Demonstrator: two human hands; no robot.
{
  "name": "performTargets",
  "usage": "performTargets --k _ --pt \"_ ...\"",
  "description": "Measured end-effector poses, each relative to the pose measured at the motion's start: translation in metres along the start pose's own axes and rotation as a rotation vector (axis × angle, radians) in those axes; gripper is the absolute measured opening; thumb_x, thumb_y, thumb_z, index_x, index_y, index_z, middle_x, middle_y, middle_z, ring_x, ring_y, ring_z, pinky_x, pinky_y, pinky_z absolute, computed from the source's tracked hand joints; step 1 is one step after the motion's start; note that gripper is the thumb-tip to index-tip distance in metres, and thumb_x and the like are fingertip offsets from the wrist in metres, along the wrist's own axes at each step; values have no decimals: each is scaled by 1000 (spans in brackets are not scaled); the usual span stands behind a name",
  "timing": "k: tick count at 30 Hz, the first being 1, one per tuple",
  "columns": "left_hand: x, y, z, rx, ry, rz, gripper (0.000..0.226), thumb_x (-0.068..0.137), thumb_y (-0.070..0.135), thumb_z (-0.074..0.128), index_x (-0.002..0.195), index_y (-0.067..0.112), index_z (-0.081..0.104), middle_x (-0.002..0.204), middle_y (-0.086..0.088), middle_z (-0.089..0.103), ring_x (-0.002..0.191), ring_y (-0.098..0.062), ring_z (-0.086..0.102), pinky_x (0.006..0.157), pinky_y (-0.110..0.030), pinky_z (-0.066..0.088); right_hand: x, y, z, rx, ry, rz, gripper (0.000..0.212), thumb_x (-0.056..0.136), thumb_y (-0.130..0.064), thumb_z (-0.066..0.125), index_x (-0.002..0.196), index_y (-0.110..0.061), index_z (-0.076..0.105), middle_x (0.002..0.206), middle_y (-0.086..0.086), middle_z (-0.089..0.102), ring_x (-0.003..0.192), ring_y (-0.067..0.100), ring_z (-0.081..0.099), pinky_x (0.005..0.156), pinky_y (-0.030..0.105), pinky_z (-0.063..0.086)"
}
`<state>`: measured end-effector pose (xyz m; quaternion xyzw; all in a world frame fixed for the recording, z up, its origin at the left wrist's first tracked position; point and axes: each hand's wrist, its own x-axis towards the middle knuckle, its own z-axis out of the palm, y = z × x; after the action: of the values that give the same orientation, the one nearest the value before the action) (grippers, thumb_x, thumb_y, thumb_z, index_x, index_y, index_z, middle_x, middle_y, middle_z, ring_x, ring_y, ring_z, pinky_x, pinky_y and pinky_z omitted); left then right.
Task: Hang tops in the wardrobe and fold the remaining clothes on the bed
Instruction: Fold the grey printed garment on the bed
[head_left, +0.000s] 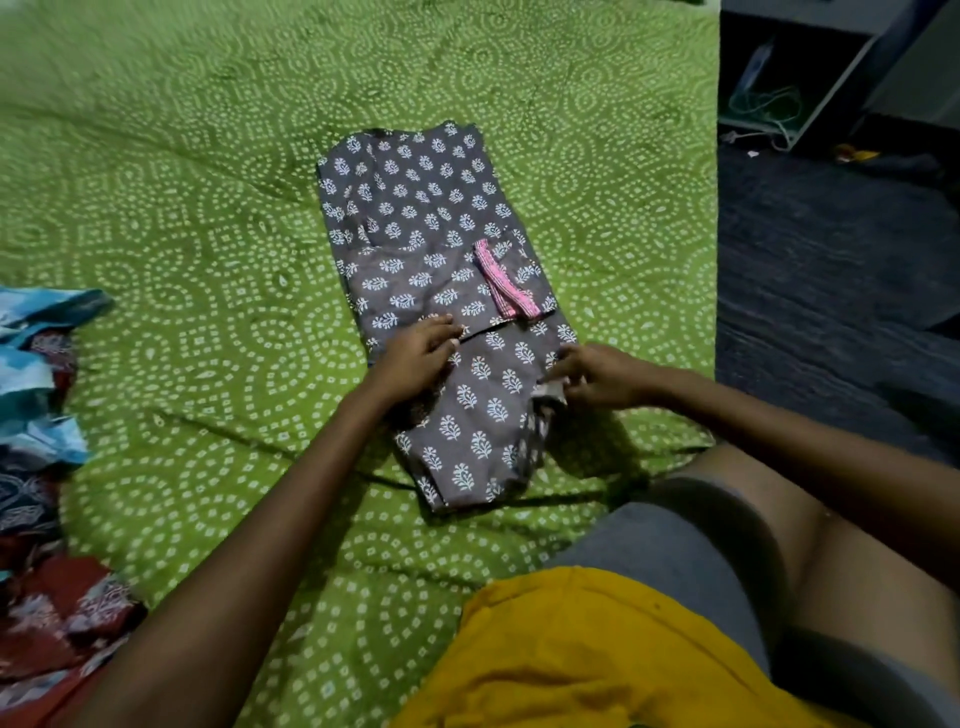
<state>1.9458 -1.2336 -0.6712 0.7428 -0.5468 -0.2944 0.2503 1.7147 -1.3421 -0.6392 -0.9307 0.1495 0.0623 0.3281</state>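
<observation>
A grey garment (415, 208) with a white leaf print lies partly folded into a long strip in the middle of the green bed sheet (182, 208). A pink-edged sleeve cuff (501, 280) is folded across it. My left hand (415, 353) rests on the garment's left side, its fingers on a folded edge. On the right edge of the same garment, my right hand (592, 376) pinches a fold of the cloth.
A heap of blue, dark and red printed clothes (41, 467) lies at the bed's left edge. My knee (779, 545) and yellow shirt (597, 649) fill the lower right. The bed ends at the right; beyond is dark floor (831, 260) with a shelf unit (810, 78) and cables.
</observation>
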Motion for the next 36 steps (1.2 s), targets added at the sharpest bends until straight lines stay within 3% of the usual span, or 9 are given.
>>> performTargets --k 3,6,9,12,16,22,25,29,36 --pt "-5 13 -33 -417 66 -208 41 102 28 35 109 1 65 84 -4 71 72 -5 61 75 -23 51 37 1 -42 585 208 277 26 86 -12 59 63 1 59 45 -9 55 42 -4 46 46 17 35" --pt "-3 5 -44 -765 241 -313 57 103 38 16 113 5 61 69 4 72 63 5 63 71 -15 50 63 17 -62 1039 496 443 16 89 -26 59 81 -12 63 62 -6 69 56 5 63 57 22 50" --pt "-2 -17 -39 -931 392 -431 63 100 49 13 97 11 63 51 13 63 47 1 58 58 -22 42 65 29 -49 1315 420 501 25 94 -35 46 89 -17 63 70 -6 71 63 7 67 56 17 52" --pt "-12 -24 -18 -819 525 -415 41 95 51 40 83 20 65 76 8 68 76 -11 62 76 -29 48 59 41 -25 1290 545 547 20 97 -27 47 84 -17 59 59 -11 67 52 0 61 51 13 47" --pt "-8 -9 -1 -560 568 -373 61 77 60 60 113 10 66 105 -6 70 98 -19 65 88 -34 51 59 41 1 1092 734 436 12 92 -3 53 99 -7 62 69 -16 70 65 -3 65 64 13 51" --pt "-45 3 -9 -313 701 -313 37 95 28 55 62 16 45 54 0 43 50 -12 37 49 -27 28 66 3 16 743 846 447 22 93 -15 54 74 -20 64 65 -12 62 63 -1 52 62 27 43" --pt "-88 -23 4 -142 652 -358 47 88 55 48 68 13 54 64 -17 59 66 -32 58 58 -33 40 52 -16 52 387 660 556 25 92 -27 57 71 -15 61 72 6 63 69 15 56 62 33 41" --pt "-80 -11 6 154 631 -429 57 83 64 52 92 10 68 82 -23 67 92 -38 58 86 -39 44 48 -24 53 488 738 693 40 84 -52 60 100 -16 70 95 6 72 86 21 66 77 35 52" --pt "-91 -20 2 143 798 -332 48 93 44 40 89 3 64 71 -30 63 64 -45 61 56 -40 43 42 -20 58 392 888 514 21 97 -23 51 95 -10 67 86 10 70 75 18 61 64 33 42"
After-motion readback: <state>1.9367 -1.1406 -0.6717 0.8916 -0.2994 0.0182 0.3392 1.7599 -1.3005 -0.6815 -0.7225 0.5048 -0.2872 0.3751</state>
